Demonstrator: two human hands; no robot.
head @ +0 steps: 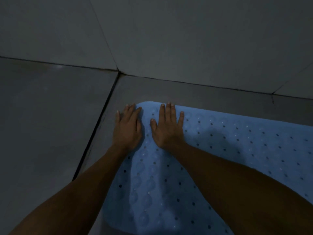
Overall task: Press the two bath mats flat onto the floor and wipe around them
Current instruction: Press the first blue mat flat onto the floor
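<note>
Here both hands — left [127,128], right [166,128] — lie flat, fingers straight, on the blue bath mat's [228,150] far-left corner

Dim, bluish, grainy view; soft focus, lines bending toward edges.

You're looking at a grey tiled floor [50,116], dim light, w/ a dark grout line running diagonally from lower left up to the wall base. Directly on it lies one light-blue bath mat [237,141], perforated w/ rows of small holes, rounded far corner near the wall, its left edge just beside the grout line. Your left hand [127,127] lies flat, fingers straight, half on the mat's left edge, half on bare tile. Your right hand [167,128] presses flat on the mat near the far corner.
</note>
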